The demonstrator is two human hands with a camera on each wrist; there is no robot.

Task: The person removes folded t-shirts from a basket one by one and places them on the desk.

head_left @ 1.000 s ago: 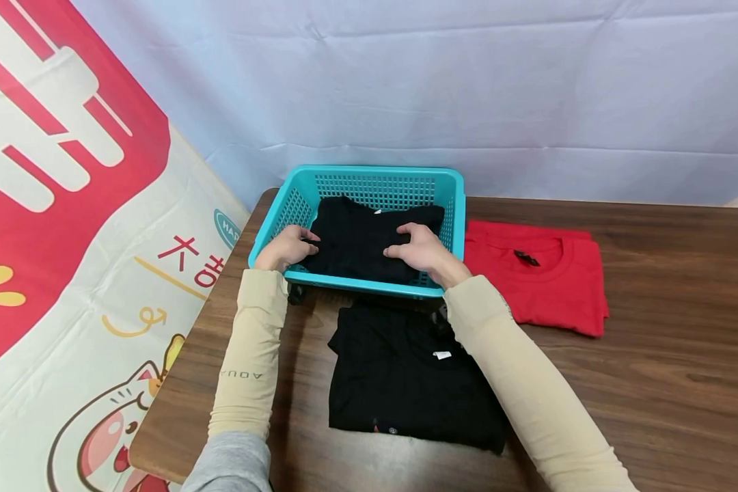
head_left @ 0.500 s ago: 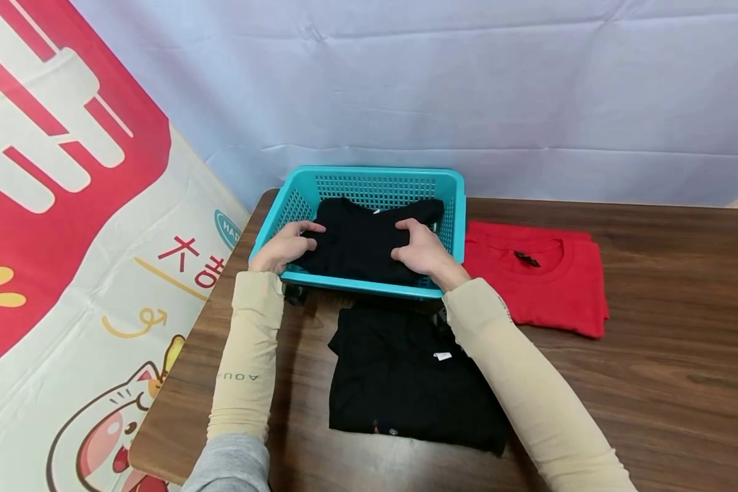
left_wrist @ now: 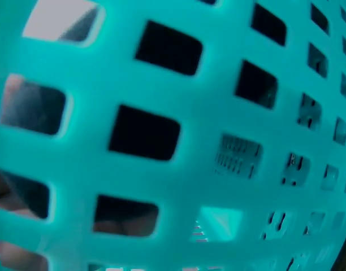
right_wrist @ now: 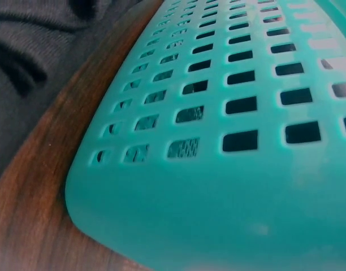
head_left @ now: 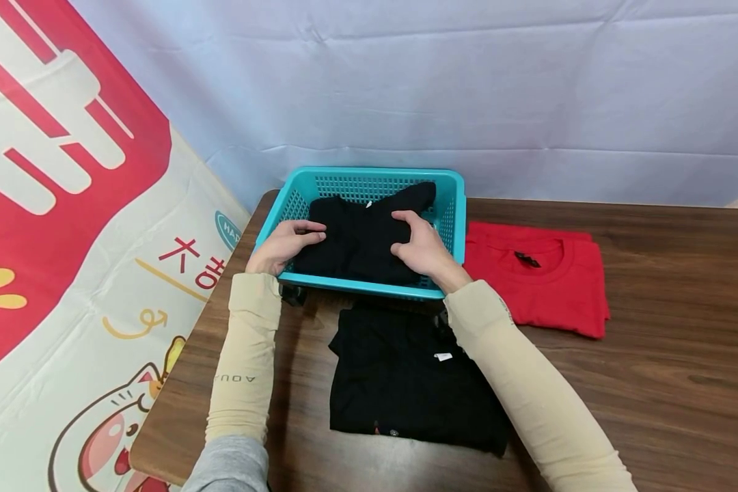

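Note:
A folded black T-shirt (head_left: 359,239) with a small white neck tag lies in the turquoise basket (head_left: 369,285). At its left side my left hand (head_left: 285,244) reaches over the basket's near left corner and holds the cloth between thumb and fingers. My right hand (head_left: 426,247) grips the same shirt's right part, thumb and index finger curved around a fold; the other fingertips are hidden. Both wrist views mostly show the outside of the perforated basket wall (left_wrist: 77,158), with dark cloth and a bit of skin behind the holes in the left one.
Another folded black T-shirt (head_left: 406,389) lies on the wooden table (head_left: 670,328), directly in front of the basket. Right of the basket is a folded red T-shirt (head_left: 541,287). A pale cloth backdrop (head_left: 498,89) hangs behind, and a printed banner (head_left: 123,273) stands at the left.
The T-shirt in the basket has shifted: its upper right corner has risen toward the back wall and its middle has creased. My left hand has moved slightly left; the right hand has barely moved.

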